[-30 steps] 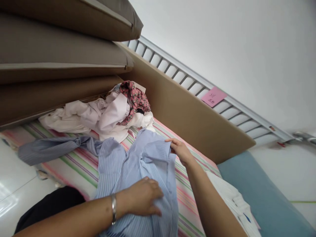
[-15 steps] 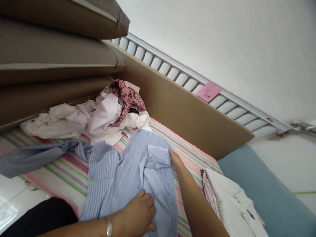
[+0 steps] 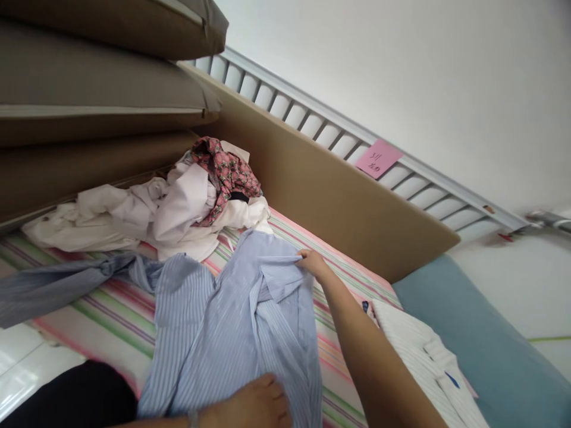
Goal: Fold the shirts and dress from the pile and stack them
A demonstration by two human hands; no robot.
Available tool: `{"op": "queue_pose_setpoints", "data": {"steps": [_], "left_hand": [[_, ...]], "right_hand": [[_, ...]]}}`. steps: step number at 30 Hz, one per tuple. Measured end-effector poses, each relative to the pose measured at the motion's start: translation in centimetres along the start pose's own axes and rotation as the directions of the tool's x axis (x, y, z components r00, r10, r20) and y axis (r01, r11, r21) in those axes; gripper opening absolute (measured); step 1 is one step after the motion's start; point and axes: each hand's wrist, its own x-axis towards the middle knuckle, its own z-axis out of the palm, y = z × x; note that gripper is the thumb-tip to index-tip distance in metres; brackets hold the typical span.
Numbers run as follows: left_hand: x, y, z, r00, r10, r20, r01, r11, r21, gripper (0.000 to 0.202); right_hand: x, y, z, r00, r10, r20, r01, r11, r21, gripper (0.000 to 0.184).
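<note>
A blue-and-white striped shirt [image 3: 232,333] lies spread on the striped bed cover, with one sleeve stretched out to the left. The other sleeve is folded inward over the shirt body. My right hand [image 3: 313,265] pinches the edge of that folded sleeve at its cuff end, and the cloth is drawn into a small peak there. Low on the shirt rests my left hand [image 3: 256,403], palm down, with a bracelet at the wrist. Its fingers are slightly bent and a little blurred, and I see nothing held in them.
A heap of white clothes [image 3: 178,208] with a pink floral garment [image 3: 227,178] lies at the back left. Folded white striped clothing [image 3: 419,351] is at the right, beside a blue-grey cushion [image 3: 482,339]. Stacked brown cushions [image 3: 98,77] and a tan board [image 3: 321,178] border the bed.
My right hand has moved slightly up and left, lifting and pulling the sleeve's edge into a point. The left hand has slid down the shirt towards me.
</note>
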Motion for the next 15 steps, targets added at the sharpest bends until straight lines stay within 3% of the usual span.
{"op": "queue_pose_setpoints", "data": {"steps": [4, 5, 7, 9, 10, 15], "left_hand": [[-0.2, 0.2, 0.3, 1.0, 0.016, -0.018, -0.016, 1.0, -0.004, 0.014], [-0.1, 0.2, 0.4, 1.0, 0.007, -0.022, -0.007, 1.0, -0.004, 0.015], [0.0, 0.2, 0.8, 0.999, -0.003, -0.04, 0.003, 1.0, 0.0, 0.017], [0.0, 0.2, 1.3, 0.999, -0.001, -0.053, 0.002, 1.0, 0.004, 0.018], [0.1, 0.2, 1.7, 0.999, -0.001, -0.053, 0.002, 1.0, 0.004, 0.018], [0.0, 0.1, 3.7, 0.999, -0.015, -0.033, 0.015, 1.0, 0.005, 0.02]], "right_hand": [[-1.1, -1.4, -3.9, 0.985, -0.169, 0.035, 0.159, 0.969, 0.189, 0.008], [-1.3, -1.0, -4.7, 0.984, -0.176, -0.003, 0.168, 0.932, 0.322, 0.009], [-1.5, 0.8, -5.5, 0.993, -0.078, -0.094, 0.119, 0.78, 0.614, 0.016], [-1.1, 3.4, -4.8, 0.988, 0.089, -0.125, 0.045, 0.612, 0.79, 0.022], [-0.7, 4.8, -4.0, 0.98, 0.155, -0.125, 0.013, 0.576, 0.817, 0.023], [1.5, 9.3, 0.6, 0.935, 0.336, -0.114, -0.076, 0.505, 0.86, 0.019]]}}
